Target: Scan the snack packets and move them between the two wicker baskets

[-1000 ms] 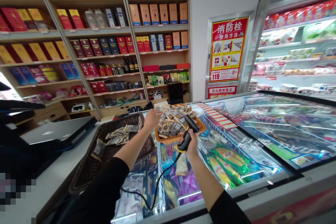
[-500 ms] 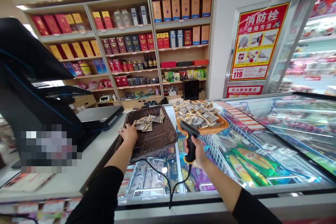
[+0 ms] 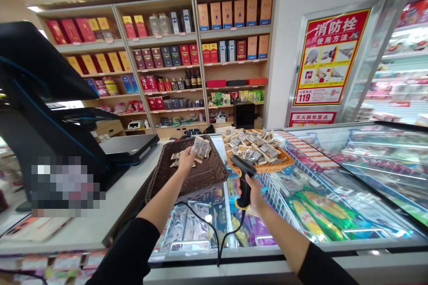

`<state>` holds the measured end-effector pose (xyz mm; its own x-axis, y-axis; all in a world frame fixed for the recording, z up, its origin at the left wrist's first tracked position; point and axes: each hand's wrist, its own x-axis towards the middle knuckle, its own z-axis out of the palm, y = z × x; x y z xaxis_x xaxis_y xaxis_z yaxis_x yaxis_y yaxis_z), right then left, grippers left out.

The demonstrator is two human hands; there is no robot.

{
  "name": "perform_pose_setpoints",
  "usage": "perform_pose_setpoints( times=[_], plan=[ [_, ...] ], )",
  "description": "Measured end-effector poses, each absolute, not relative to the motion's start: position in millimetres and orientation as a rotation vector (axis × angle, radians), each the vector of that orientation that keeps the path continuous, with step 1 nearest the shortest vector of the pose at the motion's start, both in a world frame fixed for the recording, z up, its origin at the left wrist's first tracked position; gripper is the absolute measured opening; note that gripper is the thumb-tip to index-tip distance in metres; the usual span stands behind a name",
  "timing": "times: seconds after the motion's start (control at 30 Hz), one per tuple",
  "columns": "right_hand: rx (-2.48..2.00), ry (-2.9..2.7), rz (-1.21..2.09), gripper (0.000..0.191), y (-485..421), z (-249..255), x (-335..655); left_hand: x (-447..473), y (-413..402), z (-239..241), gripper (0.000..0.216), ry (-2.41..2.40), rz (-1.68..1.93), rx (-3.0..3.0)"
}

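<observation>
Over the dark brown wicker basket (image 3: 174,182), my left hand (image 3: 187,160) is closed on a small snack packet (image 3: 200,148) with a clear front. A few similar packets lie in the basket beneath it, partly hidden by the hand. My right hand (image 3: 252,193) grips a black and yellow barcode scanner (image 3: 244,182) by its handle, upright, its head toward the left. Just behind the scanner, an orange wicker basket (image 3: 284,163) is heaped with the same kind of packets (image 3: 254,146). The scanner's black cable (image 3: 230,233) loops down in front.
Both baskets rest on the glass top of a chest freezer (image 3: 317,205) holding bagged frozen goods. At left are a counter (image 3: 100,213), a black till screen (image 3: 43,67), a scale (image 3: 130,148) and a phone (image 3: 30,227). Shelves of boxes (image 3: 160,58) stand behind.
My left hand has moved right and away from me from the basket's left side, and now holds a lifted packet. My right hand and the scanner stay nearly in place.
</observation>
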<state>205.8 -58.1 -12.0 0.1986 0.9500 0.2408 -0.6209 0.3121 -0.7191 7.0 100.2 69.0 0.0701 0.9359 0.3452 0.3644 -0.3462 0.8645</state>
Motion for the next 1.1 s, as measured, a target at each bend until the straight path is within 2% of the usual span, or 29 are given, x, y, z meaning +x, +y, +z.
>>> perform_pose_setpoints(
  times=[0.17,0.4,0.6,0.83,1.1],
  plan=[
    [-0.573,-0.773,1.090,0.031,-57,-11,211,68,96,60,0.035,0.882,1.198,1.408],
    [-0.734,-1.007,0.837,0.031,-58,-9,215,92,88,33,0.049,0.560,1.199,1.441],
    [-0.833,-1.127,0.723,0.038,-65,-2,209,89,85,30,0.031,0.671,1.149,1.803],
    [-0.838,-1.094,0.740,0.039,-64,0,207,90,79,34,0.033,0.749,1.140,1.956],
    [-0.746,-1.080,0.808,0.031,-64,-2,204,89,73,39,0.030,0.810,1.147,2.073]
  ],
)
